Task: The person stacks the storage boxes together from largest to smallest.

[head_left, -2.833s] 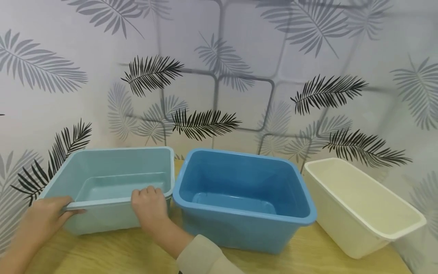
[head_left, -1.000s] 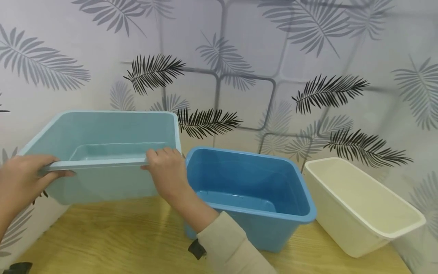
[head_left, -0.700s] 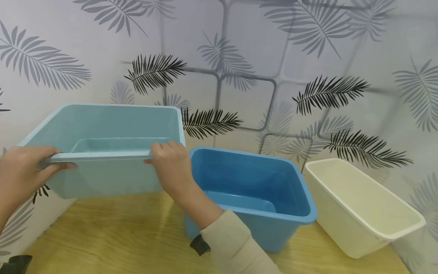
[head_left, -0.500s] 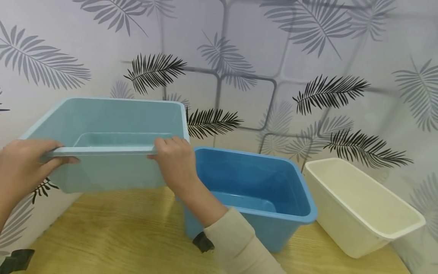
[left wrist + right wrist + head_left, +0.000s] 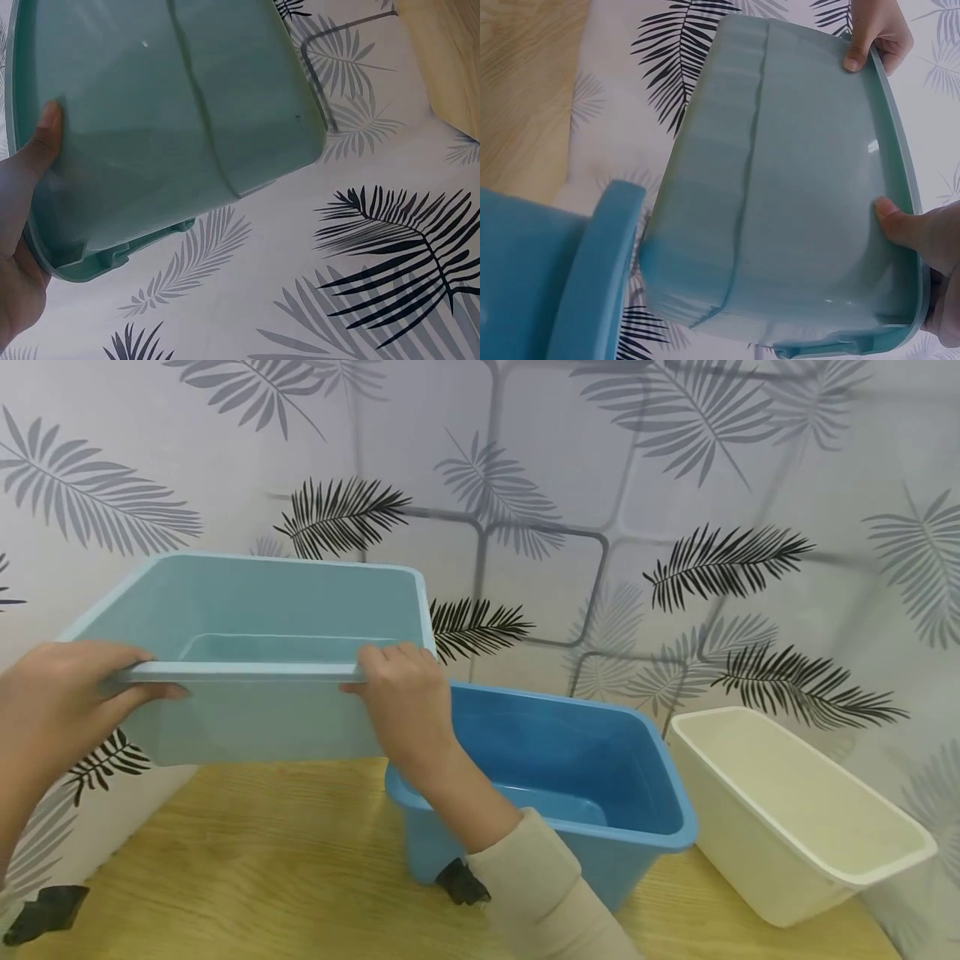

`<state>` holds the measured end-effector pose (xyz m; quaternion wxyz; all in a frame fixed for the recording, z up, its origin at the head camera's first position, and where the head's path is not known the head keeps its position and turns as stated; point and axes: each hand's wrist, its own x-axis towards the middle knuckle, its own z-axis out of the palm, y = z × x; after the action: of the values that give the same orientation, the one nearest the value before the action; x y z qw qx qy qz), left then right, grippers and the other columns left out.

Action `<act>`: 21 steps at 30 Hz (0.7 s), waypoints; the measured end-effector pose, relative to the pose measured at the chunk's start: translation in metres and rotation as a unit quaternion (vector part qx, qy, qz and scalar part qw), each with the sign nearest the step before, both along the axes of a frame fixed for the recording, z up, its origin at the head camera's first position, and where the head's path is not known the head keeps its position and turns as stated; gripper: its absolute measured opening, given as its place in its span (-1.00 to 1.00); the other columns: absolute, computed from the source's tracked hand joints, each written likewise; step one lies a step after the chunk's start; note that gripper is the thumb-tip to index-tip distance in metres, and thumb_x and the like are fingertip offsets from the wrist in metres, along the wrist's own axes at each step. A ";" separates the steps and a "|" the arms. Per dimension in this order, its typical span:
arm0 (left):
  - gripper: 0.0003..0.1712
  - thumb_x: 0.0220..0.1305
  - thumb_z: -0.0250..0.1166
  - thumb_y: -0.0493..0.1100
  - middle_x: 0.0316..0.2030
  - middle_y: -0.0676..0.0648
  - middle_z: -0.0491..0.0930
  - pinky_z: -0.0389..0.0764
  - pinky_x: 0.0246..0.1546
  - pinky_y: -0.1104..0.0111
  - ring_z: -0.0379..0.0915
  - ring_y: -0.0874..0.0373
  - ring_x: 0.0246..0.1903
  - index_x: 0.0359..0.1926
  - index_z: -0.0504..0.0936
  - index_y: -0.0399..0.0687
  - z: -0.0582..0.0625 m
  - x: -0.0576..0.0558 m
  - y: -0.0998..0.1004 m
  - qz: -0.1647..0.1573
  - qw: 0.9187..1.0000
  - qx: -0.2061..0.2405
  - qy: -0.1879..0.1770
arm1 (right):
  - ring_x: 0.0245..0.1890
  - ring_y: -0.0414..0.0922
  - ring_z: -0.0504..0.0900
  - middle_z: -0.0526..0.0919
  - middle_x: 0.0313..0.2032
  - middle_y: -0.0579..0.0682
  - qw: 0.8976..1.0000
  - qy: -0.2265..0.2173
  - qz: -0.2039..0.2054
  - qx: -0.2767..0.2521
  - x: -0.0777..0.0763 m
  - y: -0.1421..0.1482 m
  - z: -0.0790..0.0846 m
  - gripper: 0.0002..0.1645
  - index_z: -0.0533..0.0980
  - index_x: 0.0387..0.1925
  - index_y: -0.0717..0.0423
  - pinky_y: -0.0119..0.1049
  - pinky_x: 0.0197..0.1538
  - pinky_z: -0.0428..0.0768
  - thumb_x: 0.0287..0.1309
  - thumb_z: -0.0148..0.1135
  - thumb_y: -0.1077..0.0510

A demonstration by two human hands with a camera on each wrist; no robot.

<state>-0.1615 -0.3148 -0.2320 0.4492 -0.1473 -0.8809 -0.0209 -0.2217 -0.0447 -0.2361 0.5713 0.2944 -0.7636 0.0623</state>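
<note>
A pale teal plastic storage bin [image 5: 258, 718] is held up above the table at the left of the head view, its open side up. My left hand [image 5: 67, 702] grips the near rim at its left corner, thumb under the lip. Toward the other end of that rim, my right hand [image 5: 405, 697] holds on with fingers over the edge; its thumb presses the outer wall in the right wrist view. The inside of the teal bin shows nothing in it. Just right of my right hand stands a blue bin [image 5: 562, 735], partly covered by my forearm.
A cream bin [image 5: 795, 793] stands at an angle on the right end of the wood-grain table [image 5: 262, 860]. Behind everything rises a wall [image 5: 555, 443] with a leaf pattern. The teal bin's right end comes close to the blue bin's rim.
Both hands have raised the teal bin from the table, and lately it has drifted right, its corner overlapping the blue bin. The blue and cream bins have stayed in place.
</note>
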 end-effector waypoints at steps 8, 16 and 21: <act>-0.26 -0.01 -0.16 0.42 -0.70 -0.06 0.55 0.37 -0.63 0.24 0.29 0.14 -0.74 -0.57 0.57 -0.14 0.001 -0.005 0.022 -0.041 0.999 0.008 0.034 | -0.64 -0.22 0.45 0.56 -0.71 -0.14 0.999 -0.042 0.003 -0.005 -0.001 0.019 0.003 -0.56 0.40 -0.69 0.03 -0.45 -0.45 0.47 -0.36 0.44 -0.15; -0.19 0.03 -0.23 0.43 -0.67 -0.12 0.59 0.39 -0.63 0.17 0.36 0.07 -0.75 -0.55 0.58 -0.20 -0.002 -0.016 0.038 -0.069 0.996 0.005 0.054 | -0.62 -0.20 0.46 0.66 -0.59 -0.15 0.997 -0.080 0.015 -0.016 -0.003 0.036 -0.001 -0.62 0.49 -0.59 0.05 -0.45 -0.44 0.47 -0.32 0.45 -0.10; -0.22 0.00 -0.20 0.43 -0.66 -0.10 0.59 0.38 -0.60 0.14 0.35 0.08 -0.72 -0.56 0.56 -0.18 -0.003 -0.020 0.046 -0.082 0.995 0.019 0.057 | -0.62 -0.18 0.46 0.62 -0.62 -0.11 0.995 -0.094 0.019 -0.019 -0.002 0.046 0.000 -0.63 0.52 -0.57 0.07 -0.44 -0.47 0.46 -0.30 0.45 -0.08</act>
<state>-0.1815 -0.2691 -0.2353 0.4979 -0.2114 -0.8385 -0.0657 -0.2241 0.0016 -0.2364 0.5016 0.2908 -0.8066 0.1152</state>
